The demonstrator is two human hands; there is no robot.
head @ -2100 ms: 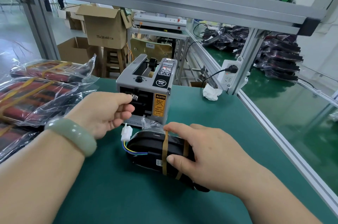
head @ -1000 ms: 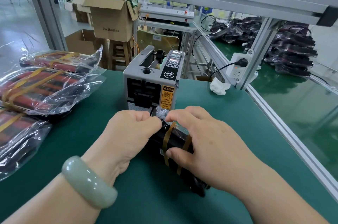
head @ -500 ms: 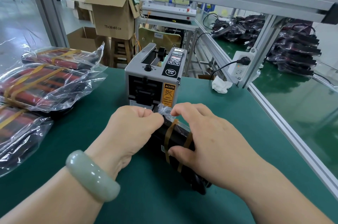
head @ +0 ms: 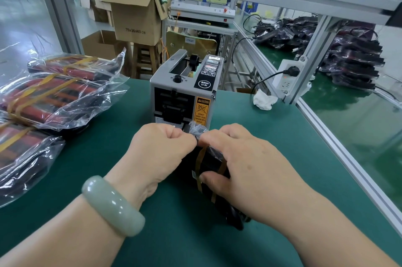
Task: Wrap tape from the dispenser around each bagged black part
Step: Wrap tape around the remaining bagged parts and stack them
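Bagged black part (head: 212, 163) lies on the table (head: 97, 168), just in front of the tape dispenser (head: 185, 92), and your hands bury most of it. Your left hand (head: 158, 151) hides its whole left end. The grip there is curled tight, thumb and forefinger pinching at the crumpled clear bag end (head: 196, 129) on top of the part. Whether a strip of tape sits inside that pinch I cannot tell, because your knuckles cover it.

Your right hand (head: 245, 171) wraps over the other side. Its forefinger tip meets the left pinch and its thumb (head: 208, 179) presses on the part's near face, so that grip clamps the part. The other fingers are out of sight behind it. Between your hands only a narrow black strip shows, crossed by two amber tape bands (head: 200, 155). A dark end of the part pokes out under your right wrist, its shape hard to read.

The dispenser's outlet is a dark slot, too shadowed to make out. On your left wrist is a pale green bracelet (head: 113, 205). Further left lies a stack of taped bags (head: 50, 97) with red and black inside, the lowest cut off by the frame edge. A crumpled white wad (head: 264, 99) rests by the frame post. A pile of dark bags (head: 352, 59) sits far right, blurred beyond detail.
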